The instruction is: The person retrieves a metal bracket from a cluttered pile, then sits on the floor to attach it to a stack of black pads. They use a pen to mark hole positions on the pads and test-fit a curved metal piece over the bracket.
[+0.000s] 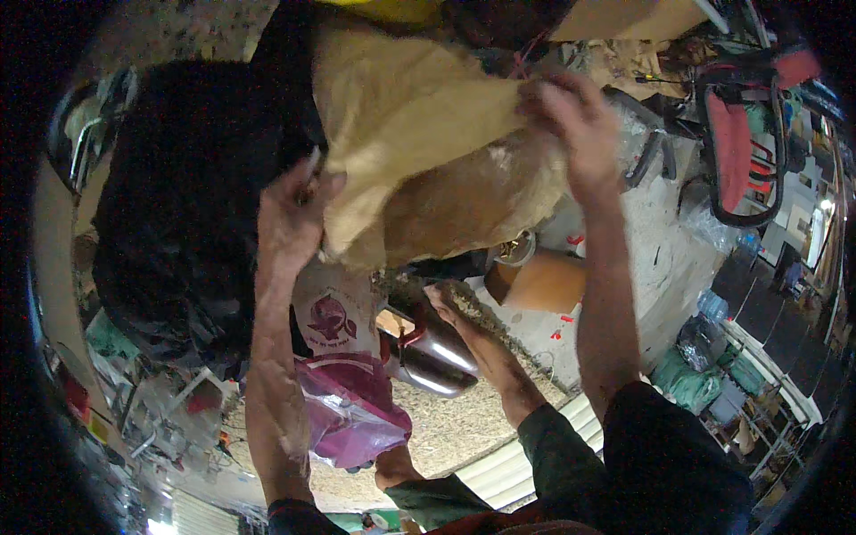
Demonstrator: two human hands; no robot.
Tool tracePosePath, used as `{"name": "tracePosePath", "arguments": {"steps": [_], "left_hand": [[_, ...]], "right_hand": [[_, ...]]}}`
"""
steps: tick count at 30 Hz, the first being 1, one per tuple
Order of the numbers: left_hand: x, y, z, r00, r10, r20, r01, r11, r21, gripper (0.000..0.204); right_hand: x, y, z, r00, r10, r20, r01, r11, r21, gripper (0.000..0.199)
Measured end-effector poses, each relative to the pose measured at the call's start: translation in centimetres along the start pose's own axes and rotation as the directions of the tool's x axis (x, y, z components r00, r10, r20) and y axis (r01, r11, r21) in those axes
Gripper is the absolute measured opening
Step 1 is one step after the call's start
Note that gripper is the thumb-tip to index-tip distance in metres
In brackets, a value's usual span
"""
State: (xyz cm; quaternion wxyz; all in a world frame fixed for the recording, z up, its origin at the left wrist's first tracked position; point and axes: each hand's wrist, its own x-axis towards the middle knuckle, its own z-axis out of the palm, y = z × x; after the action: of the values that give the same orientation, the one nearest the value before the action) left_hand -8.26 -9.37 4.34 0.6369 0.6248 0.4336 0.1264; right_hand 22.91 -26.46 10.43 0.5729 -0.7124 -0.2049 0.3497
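1. Hands, two, raised and gripping one tan cloth (419, 134): the left hand (290, 218) pinches the cloth's lower left edge, and the right hand (575, 116) clutches its upper right corner.
2. One black fabric mass (187, 196) lies just left of the cloth.
3. One pink plastic bag (352, 410) sits below the cloth, with one shiny dark metal pot (437, 357) beside the bag.
4. Two bare feet (468, 325) show beneath the cloth.

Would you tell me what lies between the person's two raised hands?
In the head view, tan fabric spans from the left hand to the right hand; both grip it.
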Motion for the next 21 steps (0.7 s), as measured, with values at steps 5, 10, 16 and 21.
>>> {"name": "tracePosePath", "arguments": {"steps": [5,10,16,21], "left_hand": [[-0.9,0.2,-0.8,0.932,-0.275,0.235,0.159,0.895,0.417,0.013],[-2.2,-1.0,-3.0,0.879,-0.288,0.38,0.087,0.88,0.467,0.019],[-5.1,-4.7,-2.2,0.888,-0.381,0.258,0.181,0.805,0.565,0.026],[-4.5,-1.9,0.6,0.959,-0.27,0.092,0.126,0.692,0.711,0.028]], "right_hand": [[-0.2,14.4,9.9,0.946,-0.011,0.323,0.219,0.758,-0.614,0.046],[-6.1,20.6,17.4,0.621,0.282,0.731,0.276,0.794,-0.541,0.05],[-4.8,19.0,11.7,0.712,0.37,0.597,0.122,0.773,-0.623,0.039],[-6.7,18.4,4.1,0.874,0.451,0.184,-0.354,0.847,-0.396,0.048]]}}
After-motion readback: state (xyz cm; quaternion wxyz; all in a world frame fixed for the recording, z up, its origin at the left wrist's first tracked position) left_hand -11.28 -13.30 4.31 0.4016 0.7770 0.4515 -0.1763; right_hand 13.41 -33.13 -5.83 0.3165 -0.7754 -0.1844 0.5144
